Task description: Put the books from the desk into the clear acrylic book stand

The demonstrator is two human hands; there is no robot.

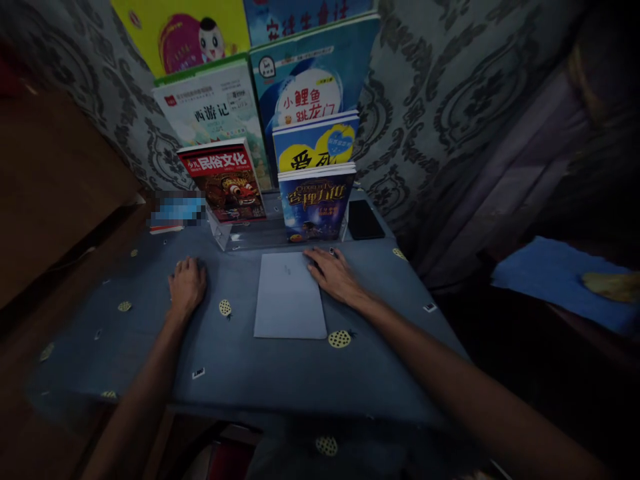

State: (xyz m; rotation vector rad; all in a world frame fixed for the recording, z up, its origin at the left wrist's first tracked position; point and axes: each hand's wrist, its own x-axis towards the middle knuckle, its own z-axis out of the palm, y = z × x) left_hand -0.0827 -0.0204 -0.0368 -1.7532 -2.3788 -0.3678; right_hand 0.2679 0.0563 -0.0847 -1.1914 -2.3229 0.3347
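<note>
A thin pale grey-blue book or booklet lies flat and closed on the cloth-covered table, with tiny faint print near its top. My right hand rests at its upper right corner, fingers stretched out and the tips touching the edge; it is not gripping it. To the left, apart from the booklet, my left hand lies palm down on the tablecloth with nothing visible under it. Its fingers are loosely bent and slightly apart.
Behind the hands, a clear tiered rack holds several upright children's books, including a red-topped one and a dark blue one. A black phone lies right of it. A blurred-out blue item lies left.
</note>
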